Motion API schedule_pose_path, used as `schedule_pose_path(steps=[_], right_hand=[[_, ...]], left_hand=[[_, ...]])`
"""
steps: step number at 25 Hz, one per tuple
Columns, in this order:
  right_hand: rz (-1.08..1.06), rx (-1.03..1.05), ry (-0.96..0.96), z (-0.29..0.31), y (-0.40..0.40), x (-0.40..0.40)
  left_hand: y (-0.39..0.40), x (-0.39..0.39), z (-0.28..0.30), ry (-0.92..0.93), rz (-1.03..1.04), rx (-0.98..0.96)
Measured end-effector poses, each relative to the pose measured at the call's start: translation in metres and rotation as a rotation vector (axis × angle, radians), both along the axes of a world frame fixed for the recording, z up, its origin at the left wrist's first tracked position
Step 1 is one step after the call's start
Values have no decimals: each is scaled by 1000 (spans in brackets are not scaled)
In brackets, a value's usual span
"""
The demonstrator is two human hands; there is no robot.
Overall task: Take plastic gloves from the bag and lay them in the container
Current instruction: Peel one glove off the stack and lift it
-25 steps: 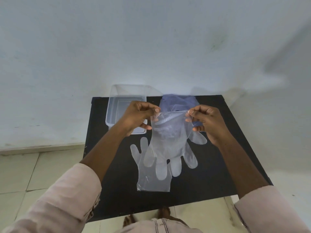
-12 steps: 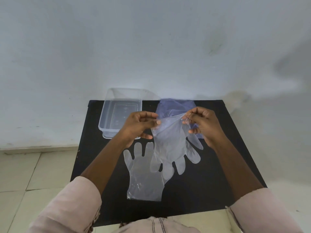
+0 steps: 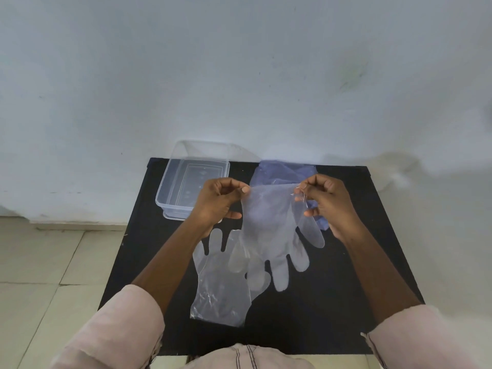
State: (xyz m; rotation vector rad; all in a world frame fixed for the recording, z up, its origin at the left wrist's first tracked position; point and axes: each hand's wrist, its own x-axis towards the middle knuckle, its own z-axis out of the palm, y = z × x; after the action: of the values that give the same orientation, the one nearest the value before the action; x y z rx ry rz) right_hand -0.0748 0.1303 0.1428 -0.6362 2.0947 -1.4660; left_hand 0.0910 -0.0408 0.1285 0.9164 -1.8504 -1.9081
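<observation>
A clear plastic glove [image 3: 271, 227] hangs fingers down above the black table [image 3: 346, 262]. My left hand [image 3: 218, 201] pinches the left corner of its cuff and my right hand [image 3: 326, 202] pinches the right corner. A second clear glove [image 3: 221, 291] lies flat on the table below, fingers pointing away from me. The bluish plastic bag [image 3: 282, 174] lies behind the held glove at the table's back. The clear rectangular container [image 3: 170, 190] stands at the back left, with nothing visible inside.
A pale wall rises directly behind the table. Light floor tiles [image 3: 40, 262] lie to the left. The container's clear lid [image 3: 202, 149] leans against the wall behind it.
Both hands still hold the glove by its cuff; the cuff is now stretched wider and flatter between them. The view has shifted slightly.
</observation>
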Motion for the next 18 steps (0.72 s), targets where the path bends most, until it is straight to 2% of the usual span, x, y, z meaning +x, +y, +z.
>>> schedule_pose_path(steps=[2, 6, 8, 11, 12, 15, 18], right_hand=[[-10, 19, 110, -6, 2, -2], [-61, -52, 269, -9, 4, -3], [-94, -83, 263, -12, 3, -5], [-91, -139, 104, -19, 0, -8], [-89, -155, 50, -20, -2, -7], [-68, -195, -91, -19, -13, -3], [-46, -189, -153, -17, -30, 1]], left_hand=[[3, -6, 3, -10, 42, -78], [8, -16, 10, -39, 93, -458], [11, -20, 9, -17, 100, -375], [16, -24, 5, 59, 118, 16], [16, -24, 3, 72, 121, 79], [11, -26, -3, 67, 118, 75], [-8, -26, -5, 64, 85, 44]])
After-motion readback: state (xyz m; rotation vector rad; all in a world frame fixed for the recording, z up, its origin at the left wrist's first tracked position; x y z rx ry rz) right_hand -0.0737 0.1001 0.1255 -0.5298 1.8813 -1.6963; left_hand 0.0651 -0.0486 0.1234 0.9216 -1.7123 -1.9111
